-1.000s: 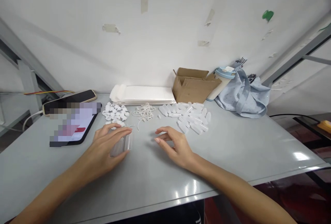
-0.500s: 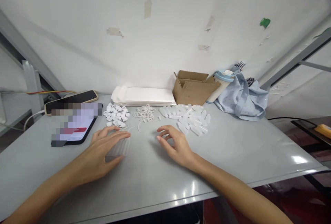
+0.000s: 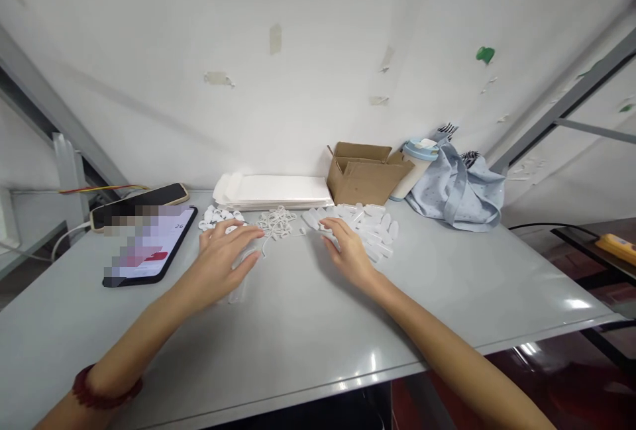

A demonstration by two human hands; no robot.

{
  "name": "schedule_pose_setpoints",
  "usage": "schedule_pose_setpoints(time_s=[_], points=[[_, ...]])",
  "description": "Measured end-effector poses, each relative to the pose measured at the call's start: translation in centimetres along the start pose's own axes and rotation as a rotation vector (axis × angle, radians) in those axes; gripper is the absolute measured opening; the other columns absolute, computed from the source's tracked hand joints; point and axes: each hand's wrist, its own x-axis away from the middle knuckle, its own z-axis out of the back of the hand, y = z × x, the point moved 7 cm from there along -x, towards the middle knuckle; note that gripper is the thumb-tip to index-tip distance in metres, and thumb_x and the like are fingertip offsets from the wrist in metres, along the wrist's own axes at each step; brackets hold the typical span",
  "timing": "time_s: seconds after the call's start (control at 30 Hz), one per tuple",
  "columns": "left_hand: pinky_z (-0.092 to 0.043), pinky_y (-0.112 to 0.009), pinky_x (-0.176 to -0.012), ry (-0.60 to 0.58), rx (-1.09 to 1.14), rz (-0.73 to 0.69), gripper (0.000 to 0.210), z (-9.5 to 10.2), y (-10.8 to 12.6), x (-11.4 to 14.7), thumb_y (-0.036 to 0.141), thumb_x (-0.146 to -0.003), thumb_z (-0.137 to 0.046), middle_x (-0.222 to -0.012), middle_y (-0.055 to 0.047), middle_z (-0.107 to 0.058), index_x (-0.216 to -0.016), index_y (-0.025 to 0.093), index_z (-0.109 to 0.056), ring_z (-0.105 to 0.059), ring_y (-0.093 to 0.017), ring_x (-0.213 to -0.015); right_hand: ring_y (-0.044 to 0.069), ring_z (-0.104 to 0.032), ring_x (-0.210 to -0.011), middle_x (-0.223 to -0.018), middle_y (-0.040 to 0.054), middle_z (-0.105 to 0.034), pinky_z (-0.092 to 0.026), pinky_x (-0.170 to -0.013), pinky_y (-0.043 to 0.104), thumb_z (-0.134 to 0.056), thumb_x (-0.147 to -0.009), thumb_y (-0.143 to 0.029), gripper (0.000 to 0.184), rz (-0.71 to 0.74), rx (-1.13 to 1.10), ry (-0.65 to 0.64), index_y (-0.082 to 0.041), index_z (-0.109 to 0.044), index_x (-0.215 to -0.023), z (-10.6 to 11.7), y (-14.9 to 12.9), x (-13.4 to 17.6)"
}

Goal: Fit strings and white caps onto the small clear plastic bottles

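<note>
My left hand point(image 3: 223, 263), palm down with thumb and fingers apart, hovers by the small white plastic pieces point(image 3: 214, 214) and partly covers them. A see-through plastic piece point(image 3: 237, 293) shows below its palm, mostly hidden. Just beyond its fingertips lies a tangle of thin white cords point(image 3: 279, 222). At the pile of translucent elongated plastic pieces point(image 3: 381, 231), my right hand point(image 3: 352, 256) reaches in with its thumb and fingers apart. Its fingers overlap the pile's left part; I cannot tell whether they touch it.
Stacked white packets point(image 3: 278, 189) lie against the wall. Beside them are an open cardboard box point(image 3: 365, 182), a cup with a blue lid point(image 3: 417, 168) and a light-blue cloth bag point(image 3: 462, 195). At the left lie a lit phone point(image 3: 158, 241) and a dark phone point(image 3: 173, 195) with a cable.
My left hand has moved right and a little forward, away from most of the see-through plastic. My right hand has moved forward to the translucent pieces. The camera view has shifted slightly.
</note>
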Motion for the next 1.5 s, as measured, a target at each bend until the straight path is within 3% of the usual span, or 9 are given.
schedule_pose_setpoints(time_s=[0.23, 0.43, 0.57, 0.73, 1.0, 1.13, 1.23, 1.4, 1.5], points=[[-0.036, -0.058, -0.086, 0.028, -0.311, -0.183, 0.03, -2.8, 1.3, -3.6, 0.01, -0.084, -0.042, -0.11, -0.01, -0.064, -0.095, 0.023, -0.067, -0.048, -0.032, -0.107, 0.032, -0.035, -0.135, -0.137, 0.0184, -0.048, -0.029, -0.105, 0.062, -0.051, -0.09, -0.022, 0.031, 0.03, 0.33, -0.273, -0.014, -0.055, -0.12, -1.3, 2.0, -0.5], [-0.038, -0.056, -0.083, 0.058, -0.326, -0.193, 0.028, -3.2, 2.0, -3.9, 0.012, -0.086, -0.043, -0.1, -0.012, -0.061, -0.083, 0.02, -0.069, -0.049, -0.031, -0.098, 0.029, -0.027, -0.139, -0.144, 0.0175, -0.041, -0.017, -0.105, 0.069, -0.045, -0.095, -0.025, 0.033, 0.146, 0.43, -0.339, -0.017, -0.051, -0.127, -2.3, 0.8, -0.8], [-0.039, -0.054, -0.08, 0.125, -0.212, -0.168, 0.025, -1.8, 2.5, -3.7, 0.019, -0.088, -0.045, -0.098, -0.011, -0.063, -0.086, 0.022, -0.07, -0.049, -0.03, -0.096, 0.028, -0.03, -0.138, -0.135, 0.0167, -0.051, -0.014, -0.105, 0.071, -0.04, -0.097, -0.022, 0.032, 0.211, 0.481, -0.333, -0.02, -0.051, -0.127, -3.1, 0.2, -0.9], [-0.039, -0.05, -0.08, 0.251, -0.022, -0.056, 0.023, -0.1, 1.8, -3.2, 0.027, -0.09, -0.048, -0.095, -0.009, -0.066, -0.09, 0.024, -0.071, -0.051, -0.029, -0.096, 0.03, -0.031, -0.137, -0.135, 0.0195, -0.05, -0.015, -0.101, 0.075, -0.035, -0.098, -0.02, 0.033, 0.193, 0.511, -0.355, -0.018, -0.051, -0.127, -3.5, 0.7, -0.8], [-0.044, -0.045, -0.08, 0.24, 0.198, 0.036, 0.021, 0.4, 1.1, -2.7, 0.034, -0.089, -0.052, -0.093, -0.005, -0.07, -0.09, 0.023, -0.07, -0.054, -0.025, -0.092, 0.03, -0.032, -0.135, -0.128, 0.0172, -0.054, -0.017, -0.099, 0.075, -0.033, -0.099, -0.024, 0.033, 0.136, 0.49, -0.399, -0.02, -0.048, -0.129, -3.7, 1.1, -0.7], [-0.048, -0.033, -0.063, 0.218, 0.301, 0.105, 0.02, 0.2, 1.2, -2.4, 0.036, -0.087, -0.053, -0.092, -0.006, -0.071, -0.089, 0.023, -0.069, -0.056, -0.025, -0.093, 0.029, -0.041, -0.128, -0.119, 0.0162, -0.056, -0.019, -0.1, 0.072, -0.036, -0.097, -0.019, 0.031, 0.11, 0.472, -0.374, -0.02, -0.05, -0.124, -3.2, 1.1, -0.7], [-0.044, -0.025, -0.05, 0.172, 0.398, 0.177, 0.021, -0.4, 1.1, -2.2, 0.04, -0.085, -0.056, -0.09, -0.005, -0.071, -0.087, 0.024, -0.069, -0.056, -0.025, -0.095, 0.025, -0.055, -0.107, -0.107, 0.0138, -0.058, -0.022, -0.103, 0.067, -0.039, -0.092, -0.011, 0.031, 0.085, 0.449, -0.288, -0.019, -0.053, -0.119, -2.3, 1.1, -1.0], [-0.048, -0.038, -0.084, 0.113, 0.558, 0.212, 0.023, -1.0, 2.1, -2.2, 0.044, -0.081, -0.06, -0.09, -0.003, -0.071, -0.083, 0.024, -0.071, -0.06, -0.023, -0.094, 0.019, -0.058, -0.079, -0.081, 0.0049, -0.059, -0.026, -0.106, 0.054, -0.043, -0.087, -0.008, 0.023, 0.159, 0.308, -0.043, -0.019, -0.059, -0.1, -0.5, -0.5, -0.9], [-0.045, -0.037, -0.088, 0.051, 0.626, 0.233, 0.025, -1.4, 2.9, -2.1, 0.045, -0.081, -0.059, -0.09, -0.003, -0.071, -0.081, 0.023, -0.071, -0.059, -0.022, -0.094, 0.017, -0.056, -0.072, -0.071, 0.0002, -0.057, -0.033, -0.1, 0.045, -0.05, -0.083, -0.011, 0.016, 0.206, 0.163, 0.029, -0.019, -0.058, -0.093, 0.2, -2.4, -0.3]])
